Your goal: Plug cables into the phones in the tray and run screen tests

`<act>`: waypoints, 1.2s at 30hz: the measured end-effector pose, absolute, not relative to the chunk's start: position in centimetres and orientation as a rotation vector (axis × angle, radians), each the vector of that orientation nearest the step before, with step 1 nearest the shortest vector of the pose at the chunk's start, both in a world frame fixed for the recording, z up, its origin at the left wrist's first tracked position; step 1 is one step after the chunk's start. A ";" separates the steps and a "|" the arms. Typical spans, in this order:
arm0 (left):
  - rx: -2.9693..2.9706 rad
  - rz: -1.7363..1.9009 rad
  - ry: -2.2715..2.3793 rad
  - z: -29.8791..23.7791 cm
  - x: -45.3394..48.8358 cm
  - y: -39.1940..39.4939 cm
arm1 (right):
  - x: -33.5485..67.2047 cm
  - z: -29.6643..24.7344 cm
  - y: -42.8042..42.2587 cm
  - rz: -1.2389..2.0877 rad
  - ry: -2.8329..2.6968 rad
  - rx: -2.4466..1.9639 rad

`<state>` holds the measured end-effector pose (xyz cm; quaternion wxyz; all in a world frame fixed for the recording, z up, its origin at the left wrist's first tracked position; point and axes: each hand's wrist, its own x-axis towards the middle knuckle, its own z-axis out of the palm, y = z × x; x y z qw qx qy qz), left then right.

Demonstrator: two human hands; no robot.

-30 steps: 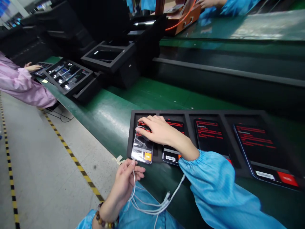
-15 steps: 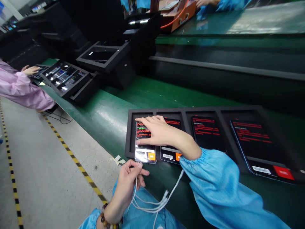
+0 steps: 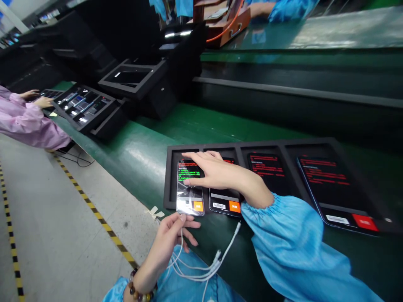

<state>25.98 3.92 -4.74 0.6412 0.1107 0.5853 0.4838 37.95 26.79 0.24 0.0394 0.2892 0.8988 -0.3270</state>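
Several smartphones lie in the compartments of a black foam tray (image 3: 166, 178). The leftmost phone (image 3: 190, 199) shows red and green text, with its lower end over the tray's front edge. My left hand (image 3: 174, 230) pinches a white charging cable (image 3: 181, 243) at that lower end; whether the plug is in cannot be made out. Over the same phone lies my right hand (image 3: 217, 170), fingers stretched out and thumb apart, partly covering it and the second phone (image 3: 222, 200). To the right are a third phone (image 3: 267, 170) and a fourth phone (image 3: 330, 184), with red text.
More white cable ends (image 3: 217, 258) lie by my lap. Along the green bench (image 3: 135, 142) stand another phone tray (image 3: 85, 105) and a black box (image 3: 157, 94). A co-worker in a pink sleeve (image 3: 28, 119) works at far left; a blue sleeve (image 3: 291, 10) shows across the bench.
More of the text on the leftmost phone's screen is green now. My right thumb has shifted slightly right and up over the screen. My left hand stays at the phone's lower end.
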 end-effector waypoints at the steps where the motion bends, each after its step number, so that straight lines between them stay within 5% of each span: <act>1: 0.265 1.098 1.331 -4.8 26.0 3.9 | 38.0 0.3 26.8 -0.994 2.749 0.895; 14: 0.324 1.122 1.226 -5.9 25.6 3.6 | 39.6 0.0 28.1 -0.656 2.803 1.103; 36: 0.338 1.111 1.225 -6.7 25.4 3.5 | 38.9 -0.8 26.7 -0.653 2.790 1.000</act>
